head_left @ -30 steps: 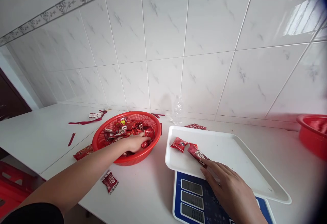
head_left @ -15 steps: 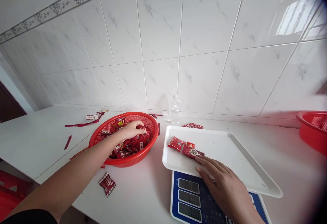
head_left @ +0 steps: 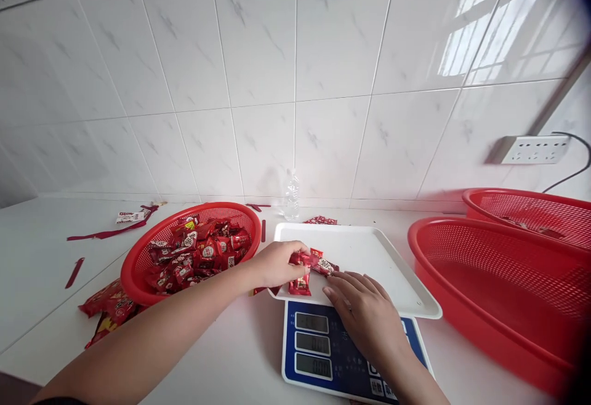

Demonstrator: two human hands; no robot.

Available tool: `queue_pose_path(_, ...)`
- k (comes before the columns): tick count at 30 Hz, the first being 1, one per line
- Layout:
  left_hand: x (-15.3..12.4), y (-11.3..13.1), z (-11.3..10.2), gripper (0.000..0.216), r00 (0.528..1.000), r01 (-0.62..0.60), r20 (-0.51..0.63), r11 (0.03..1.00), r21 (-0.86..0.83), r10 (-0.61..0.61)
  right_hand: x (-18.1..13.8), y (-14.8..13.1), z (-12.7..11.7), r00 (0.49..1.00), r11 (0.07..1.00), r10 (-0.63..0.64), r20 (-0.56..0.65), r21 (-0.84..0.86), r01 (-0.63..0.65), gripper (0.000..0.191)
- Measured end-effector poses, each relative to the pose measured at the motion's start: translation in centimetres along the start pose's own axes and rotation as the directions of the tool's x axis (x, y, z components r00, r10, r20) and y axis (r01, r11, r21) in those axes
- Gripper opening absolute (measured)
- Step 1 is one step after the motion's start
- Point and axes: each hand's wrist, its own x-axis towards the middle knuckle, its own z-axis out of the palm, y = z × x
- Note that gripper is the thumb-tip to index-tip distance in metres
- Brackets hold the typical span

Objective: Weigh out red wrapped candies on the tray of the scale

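Along the near side of the white tray [head_left: 360, 246], the scale [head_left: 344, 381], with keys [head_left: 377, 386] right under the right hand [head_left: 369, 312]: easy to press by accident with a dropped wrist. To their left, 3 displays [head_left: 313, 343]; on the lowest, apparently 0.00; on the other 2, digits too faint to trust. On the keys, dark characters, too small to read.

Over the tray's near rim, that same hand: palm down, fingers loosely extended, gripping nothing, tips against a maroon packet [head_left: 325, 266] on the tray. With any weight leaned there, probably a false reading. Just left, the left hand [head_left: 277, 263], fingers and thumb closed on a red packet [head_left: 300, 285] at the tray's left end. Below that palm, a sliver of wrapper [head_left: 264, 292], impossible to tell whether held or loose; with a hasty release, liable to fall outside the tray.

On the maroon packet, pale Chinese lettering, illegible. Behind the left forearm, a heaped basket [head_left: 250, 221], possibly spilled by a careless elbow; no legible brand. Farther back, a printed card [head_left: 130, 216], text too fine.
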Motion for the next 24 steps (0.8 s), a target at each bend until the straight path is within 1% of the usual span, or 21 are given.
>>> queue_pose_path(2,0.6,-0.1,0.8,0.035,0.998,-0.046,-0.046,0.999,0.021,0.047,0.0,0.1,0.0,0.999,0.999,0.029,-0.024,-0.021,-0.03,0.043)
queue_pose_path(4,1.1,-0.4,1.4,0.041,0.99,-0.079,-0.117,0.996,0.03,0.082,0.0,0.3,0.0,0.997,0.998,0.055,-0.048,-0.041,-0.057,0.043)
queue_pose_path(7,1.6,-0.6,2.1,0.04,0.971,-0.098,-0.218,0.995,0.02,0.1,0.0,0.4,-0.1,0.996,0.997,0.063,-0.069,-0.047,-0.066,0.043)
queue_pose_path(9,1.9,-0.4,2.5,0.037,0.957,-0.113,-0.269,0.994,0.005,0.11,0.1,0.3,-0.2,0.997,0.999,0.037,-0.068,-0.019,-0.039,0.042)
queue_pose_path(12,2.2,0.1,2.9,0.036,0.94,-0.149,-0.313,0.989,-0.018,0.136,0.2,-0.2,-0.5,0.998,0.997,-0.051,-0.025,0.054,0.053,0.036)
queue_pose_path(15,2.4,0.4,3.0,0.033,0.935,-0.172,-0.32,0.984,-0.043,0.15,0.3,-0.6,-0.7,0.993,0.989,-0.117,0.023,0.089,0.115,0.031)
queue_pose_path(19,1.5,0.0,2.2,0.028,0.945,-0.152,-0.301,0.987,-0.054,0.129,0.2,-0.7,-0.6,0.995,0.993,-0.089,0.033,0.084,0.086,0.027)
queue_pose_path(21,0.4,-0.4,1.6,0.029,0.958,-0.131,-0.264,0.99,-0.044,0.115,0.2,-0.7,-0.5,0.997,0.994,-0.073,0.017,0.083,0.071,0.028)
queue_pose_path(24,-1.3,-1.1,1.1,0.044,0.984,-0.075,-0.162,0.997,0.027,0.078,0.1,-0.8,-0.4,0.997,0.993,-0.073,-0.007,0.089,0.074,0.031)
